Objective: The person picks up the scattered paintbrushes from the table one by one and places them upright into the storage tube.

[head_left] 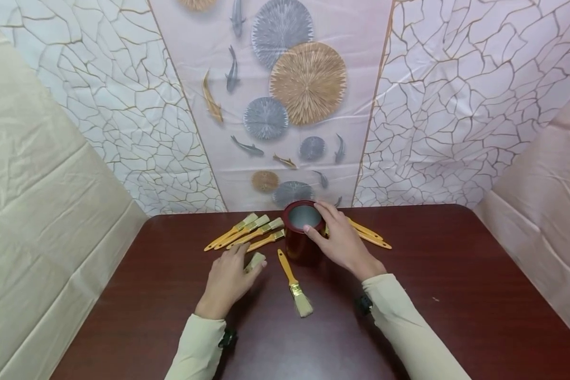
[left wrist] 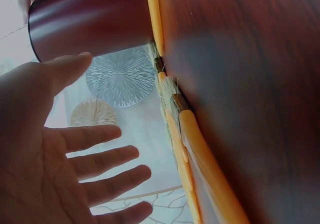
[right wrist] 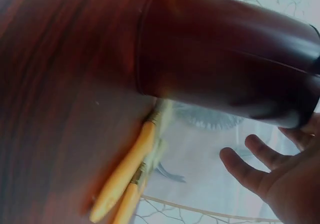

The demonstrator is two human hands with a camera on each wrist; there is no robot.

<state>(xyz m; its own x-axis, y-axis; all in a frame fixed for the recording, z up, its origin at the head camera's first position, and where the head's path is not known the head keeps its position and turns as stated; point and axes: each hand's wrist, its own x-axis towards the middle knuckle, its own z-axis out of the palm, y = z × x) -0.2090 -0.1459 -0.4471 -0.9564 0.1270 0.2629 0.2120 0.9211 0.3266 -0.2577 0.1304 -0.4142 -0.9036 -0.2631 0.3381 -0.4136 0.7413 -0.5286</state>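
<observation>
A dark red cylindrical container [head_left: 296, 247] stands upright on the table, its top open. My right hand [head_left: 340, 244] holds it at the upper rim, thumb and forefinger on the right side. In the right wrist view, other fingers [right wrist: 240, 169] extend away from the wall. My left hand [head_left: 227, 279] hovers left of the container, fingers spread and nearly straight. Under it lies a paintbrush, whose bristles [head_left: 255, 260] show beside the thumb; its handle is hidden. Another paintbrush [head_left: 294, 287] with a yellow handle lies in front of the container, bristles toward me.
Several yellow-handled paintbrushes [head_left: 247, 232] lie side by side left of the container. More paintbrush handles [head_left: 370, 236] show to its right, partly behind my right hand. The dark wooden table [head_left: 456, 295] ends at a patterned cloth backdrop [head_left: 285, 158].
</observation>
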